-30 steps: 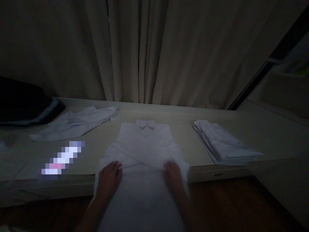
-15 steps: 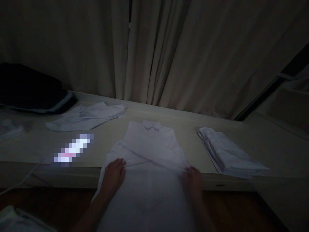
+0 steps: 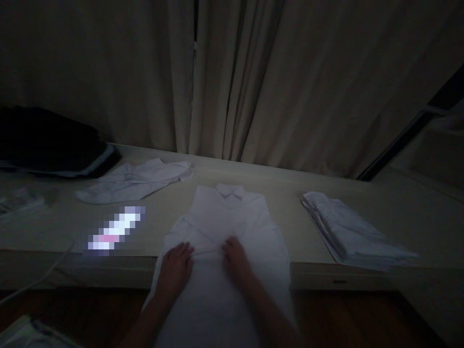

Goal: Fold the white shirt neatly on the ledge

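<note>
A white collared shirt (image 3: pixel 217 295) lies front edge over the tabletop, its collar (image 3: pixel 231 192) toward the curtain and its lower part hanging toward me. My left hand (image 3: pixel 177 265) rests on the shirt's left side, fingers stretched out and lying flat on the cloth. Near the middle of the shirt, my right hand (image 3: pixel 236 261) has its fingers curled down onto a fold of the fabric. Creases run across the chest between the two hands. The dim light hides exactly how much cloth the right fingers pinch.
Folded white garments (image 3: pixel 350 232) lie stacked on the table (image 3: pixel 282 193) at right. Another white garment (image 3: pixel 136 179) lies at left, beside a dark pile of clothing (image 3: pixel 47 140). A blurred-out bright device (image 3: pixel 116 229) with a cable (image 3: pixel 39 278) is closer. Curtains (image 3: pixel 217 87) hang behind.
My right hand has moved left from the shirt's right edge to its middle. The cloth stretched across the chest has slackened and shifted. My left hand stays at nearly the same spot.
</note>
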`<state>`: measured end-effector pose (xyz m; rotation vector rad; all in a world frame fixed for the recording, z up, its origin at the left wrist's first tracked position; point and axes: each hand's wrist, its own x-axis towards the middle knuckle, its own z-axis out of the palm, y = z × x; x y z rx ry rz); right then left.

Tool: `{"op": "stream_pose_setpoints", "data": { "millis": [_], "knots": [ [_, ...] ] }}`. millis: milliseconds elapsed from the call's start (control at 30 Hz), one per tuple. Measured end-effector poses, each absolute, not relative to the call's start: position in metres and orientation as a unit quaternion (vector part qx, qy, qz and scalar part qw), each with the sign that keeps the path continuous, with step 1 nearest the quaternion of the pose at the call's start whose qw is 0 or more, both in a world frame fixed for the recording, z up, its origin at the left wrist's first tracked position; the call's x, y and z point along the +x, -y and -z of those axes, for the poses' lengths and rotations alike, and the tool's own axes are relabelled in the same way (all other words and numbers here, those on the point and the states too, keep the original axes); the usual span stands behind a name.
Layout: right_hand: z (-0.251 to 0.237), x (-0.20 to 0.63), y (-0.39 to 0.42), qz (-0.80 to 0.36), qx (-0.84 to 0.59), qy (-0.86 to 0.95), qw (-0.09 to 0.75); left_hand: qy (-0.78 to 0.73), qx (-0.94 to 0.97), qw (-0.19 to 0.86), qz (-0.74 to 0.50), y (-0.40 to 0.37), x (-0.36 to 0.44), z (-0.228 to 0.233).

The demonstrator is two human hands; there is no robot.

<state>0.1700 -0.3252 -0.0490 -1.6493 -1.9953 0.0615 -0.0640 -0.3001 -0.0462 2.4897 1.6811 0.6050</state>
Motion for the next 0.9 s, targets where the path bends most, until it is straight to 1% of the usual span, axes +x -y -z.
{"op": "stream_pose_setpoints", "data": {
  "millis": [33, 100, 233, 367, 467, 567, 767, 833, 900],
  "knots": [
    [0.057, 0.169, 0.325, -0.027, -0.612, 0.744, 0.267, -0.545, 0.813, 0.038, -0.199, 0.299, -0.065, 0.048],
    [0.069, 0.170, 0.326, -0.030, -0.612, 0.737, 0.286, -0.542, 0.814, 0.036, -0.204, 0.298, -0.066, 0.050],
    [0.069, 0.186, 0.325, -0.025, -0.601, 0.707, 0.373, -0.548, 0.810, 0.028, -0.207, 0.298, -0.066, 0.051],
    [0.053, 0.224, 0.342, 0.071, -0.638, 0.580, 0.502, -0.547, 0.809, 0.030, -0.215, 0.297, -0.065, 0.052],
    [0.045, 0.255, 0.371, 0.108, -0.684, 0.485, 0.534, -0.545, 0.809, 0.027, -0.218, 0.296, -0.066, 0.054],
    [0.052, 0.272, 0.399, 0.123, -0.724, 0.454, 0.504, -0.547, 0.807, 0.025, -0.219, 0.295, -0.066, 0.056],
    [0.068, 0.268, 0.410, 0.078, -0.777, 0.512, 0.358, -0.547, 0.810, 0.019, -0.210, 0.295, -0.066, 0.059],
    [0.065, 0.267, 0.408, 0.077, -0.780, 0.519, 0.341, -0.548, 0.809, 0.017, -0.212, 0.295, -0.065, 0.061],
    [0.062, 0.267, 0.407, 0.070, -0.782, 0.515, 0.344, -0.549, 0.808, 0.013, -0.213, 0.295, -0.065, 0.061]
  ]
}}
